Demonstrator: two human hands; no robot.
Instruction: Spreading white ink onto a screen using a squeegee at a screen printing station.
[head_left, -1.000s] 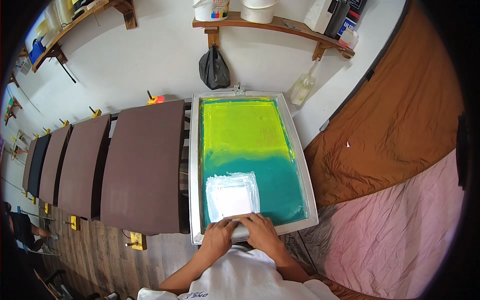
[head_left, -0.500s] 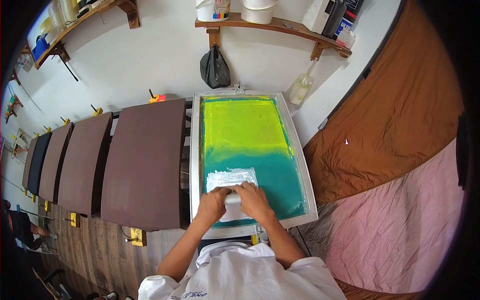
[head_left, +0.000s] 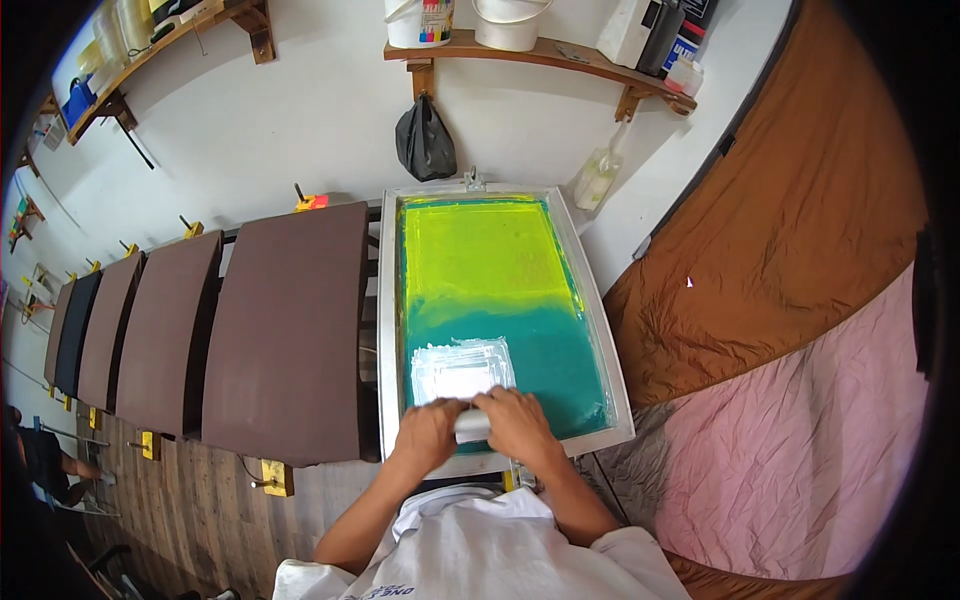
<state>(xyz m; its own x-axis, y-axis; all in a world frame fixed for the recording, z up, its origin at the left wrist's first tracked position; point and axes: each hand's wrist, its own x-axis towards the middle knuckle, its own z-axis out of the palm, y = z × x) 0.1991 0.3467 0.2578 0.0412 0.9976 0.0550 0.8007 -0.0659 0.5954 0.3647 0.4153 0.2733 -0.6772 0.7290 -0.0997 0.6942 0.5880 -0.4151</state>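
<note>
Both my hands grip a squeegee (head_left: 471, 424) at the near end of a framed printing screen (head_left: 620, 395). My left hand (head_left: 430, 432) is wrapped round its left part, my right hand (head_left: 515, 425) round its right, with the thumbs close together. Just beyond the squeegee lies a rectangular patch of white ink (head_left: 462, 368) on the green mesh (head_left: 555, 365). The far half of the mesh is bright yellow-green (head_left: 480, 250). A metal clamp (head_left: 474, 181) stands at the screen's far edge. My fingers hide most of the squeegee, and its blade is out of sight.
Left of the screen runs a row of boards covered in brown cloth (head_left: 285, 335), with yellow clamps (head_left: 277, 478) at their ends. A wall shelf (head_left: 560, 62) holds white buckets (head_left: 510, 25); a black bag (head_left: 425, 140) hangs below. Brown fabric (head_left: 740, 250) drapes at right. A person (head_left: 60, 460) is at far left.
My hands have drawn the squeegee toward me, to the near edge of the screen. More of the white ink patch now shows beyond my fingers.
</note>
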